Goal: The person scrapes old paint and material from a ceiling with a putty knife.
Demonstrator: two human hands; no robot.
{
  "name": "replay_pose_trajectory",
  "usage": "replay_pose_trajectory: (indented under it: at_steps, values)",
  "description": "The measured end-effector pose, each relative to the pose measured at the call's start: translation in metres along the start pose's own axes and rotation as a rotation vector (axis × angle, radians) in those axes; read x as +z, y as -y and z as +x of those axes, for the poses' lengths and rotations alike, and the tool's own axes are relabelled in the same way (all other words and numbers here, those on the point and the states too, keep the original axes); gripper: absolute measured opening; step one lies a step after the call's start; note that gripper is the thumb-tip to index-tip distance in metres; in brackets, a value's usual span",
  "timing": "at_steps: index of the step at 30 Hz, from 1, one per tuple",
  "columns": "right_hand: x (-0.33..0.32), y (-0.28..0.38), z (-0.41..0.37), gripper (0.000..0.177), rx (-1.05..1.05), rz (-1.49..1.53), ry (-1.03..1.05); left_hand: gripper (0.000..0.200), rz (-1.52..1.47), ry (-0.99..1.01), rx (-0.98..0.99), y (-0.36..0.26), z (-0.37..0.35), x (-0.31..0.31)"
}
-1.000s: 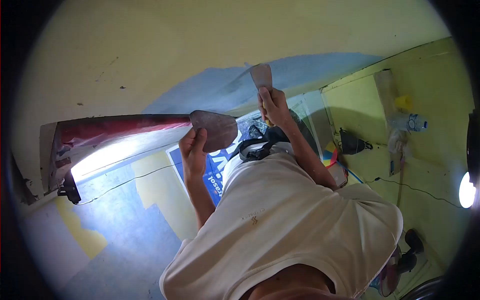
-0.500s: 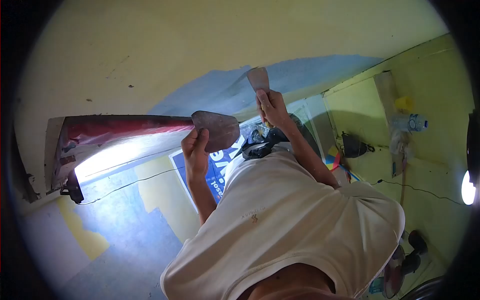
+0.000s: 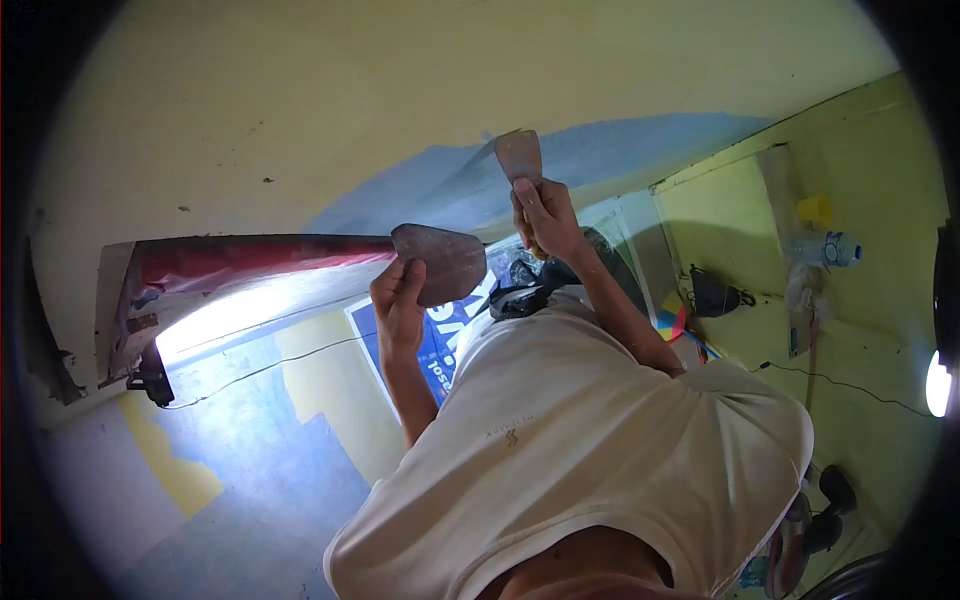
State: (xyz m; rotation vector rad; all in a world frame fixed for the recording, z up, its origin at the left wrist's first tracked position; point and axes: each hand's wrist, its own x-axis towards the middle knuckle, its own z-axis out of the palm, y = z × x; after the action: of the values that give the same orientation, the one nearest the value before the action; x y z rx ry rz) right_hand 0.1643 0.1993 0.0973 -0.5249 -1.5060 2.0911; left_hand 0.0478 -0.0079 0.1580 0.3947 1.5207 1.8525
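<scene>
My right hand (image 3: 546, 217) is closed round the handle of a putty knife (image 3: 519, 157). Its broad blade is at the yellow wall (image 3: 330, 90), by the upper edge of a blue patch (image 3: 620, 135); whether it touches cannot be told. Lower and to the left, my left hand (image 3: 398, 297) pinches a flat, dark plate-like blade (image 3: 440, 264) between thumb and fingers. That plate is held apart from the putty knife, in front of the right end of a recess with red sheeting (image 3: 260, 260).
A bright lamp (image 3: 215, 325) shines at the left, with a black bracket (image 3: 150, 378) and a thin cable below it. Behind my arms is a blue printed banner (image 3: 430, 350). At the right, a plastic bottle (image 3: 835, 249) and a yellow cup (image 3: 814, 208) are by the wall.
Both hands keep their tools and stay in nearly the same place. The whole view has shifted slightly, with most things a few pixels further right.
</scene>
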Motion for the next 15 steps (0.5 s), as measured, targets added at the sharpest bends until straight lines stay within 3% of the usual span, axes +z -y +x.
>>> replay_pose_trajectory:
  at_steps: [11, 15]
  values:
    - [0.006, 0.008, 0.001, 0.049, 0.024, 0.01, 0.004, 0.026, 0.014, 0.007, -0.069, 0.012, -0.001, -0.019]
    - [0.007, -0.001, 0.001, 0.05, -0.004, 0.005, -0.018, 0.022, -0.015, -0.005, -0.043, -0.003, 0.0, 0.0]
